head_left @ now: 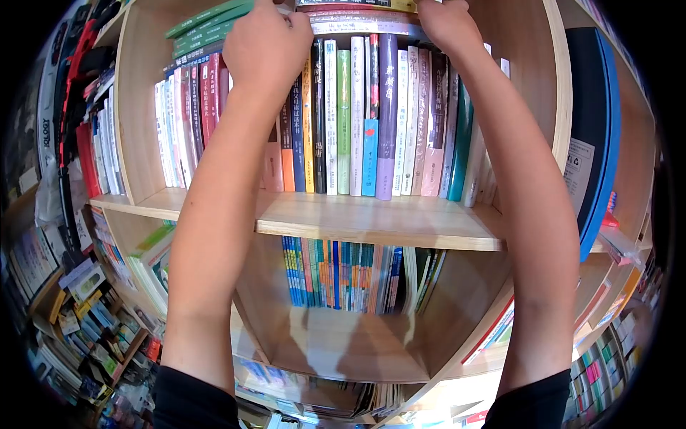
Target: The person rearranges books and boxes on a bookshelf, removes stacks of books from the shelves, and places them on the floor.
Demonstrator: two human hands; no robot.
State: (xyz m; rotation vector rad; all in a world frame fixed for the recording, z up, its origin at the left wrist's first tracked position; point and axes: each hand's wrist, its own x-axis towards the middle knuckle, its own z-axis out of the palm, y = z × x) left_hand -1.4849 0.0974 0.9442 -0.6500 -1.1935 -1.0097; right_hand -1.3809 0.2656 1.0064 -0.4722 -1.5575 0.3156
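Both arms reach up to the top of a wooden bookshelf. My left hand [270, 39] is closed, its fingers bent at the left end of a flat stack of books [364, 21] at the frame's top edge. At the stack's right end is my right hand [449, 23], also closed, its fingertips partly cut off by the frame. Below the stack, upright books [357, 118] stand in a row, among them a purple book [386, 114] and a green one [344, 121]. Green books [211, 30] lie flat left of my left hand.
The wooden shelf board [379, 220] runs below the upright row. A lower compartment holds thin colourful books [343, 275]. A blue and black folder [597, 136] hangs at the right side. More books [93, 307] crowd the lower left.
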